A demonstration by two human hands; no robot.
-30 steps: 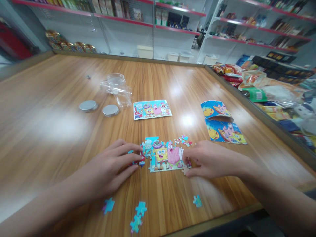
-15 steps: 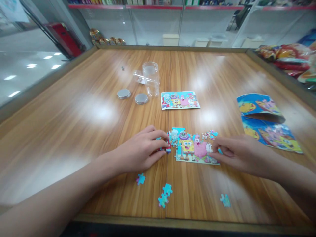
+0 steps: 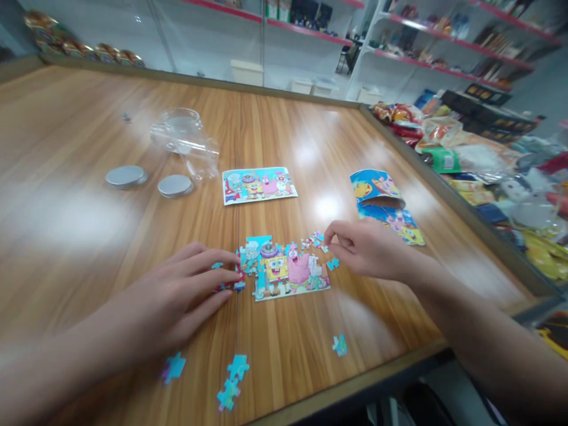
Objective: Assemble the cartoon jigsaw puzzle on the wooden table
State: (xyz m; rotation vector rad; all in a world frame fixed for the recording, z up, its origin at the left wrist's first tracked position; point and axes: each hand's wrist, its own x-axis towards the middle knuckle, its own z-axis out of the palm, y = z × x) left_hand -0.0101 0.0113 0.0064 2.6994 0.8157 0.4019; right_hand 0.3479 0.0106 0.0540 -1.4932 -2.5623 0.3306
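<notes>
I'm remotely watching the bare left hand [image 3: 186, 290] lying at nine o'clock of the partly joined, multicoloured cartoon jigsaw [image 3: 288, 271] on the brown wood-grain table [image 3: 297, 343], fingers apart over red-and-blue pieces [image 3: 239, 283]. The bare right hand [image 3: 368, 247] is curving at two o'clock beside loose multicoloured bits [image 3: 313, 241]; I can't tell whether it's pinching anything.

My wood-grain table [image 3: 288, 337] carries the partly built SpongeBob jigsaw puzzle [image 3: 290, 269] between my left hand [image 3: 190, 290] and my right hand [image 3: 370, 248]. Four loose jigsaw pieces [image 3: 238, 367] lie nearer me than both hands. Beyond my grip sit the SpongeBob picture card [image 3: 260, 187] and, farther left, round silver lids [image 3: 174, 186] and clear plastic jars [image 3: 189, 139]; the bent blue SpongeBob card [image 3: 378, 186] lies just past my right hand.
</notes>
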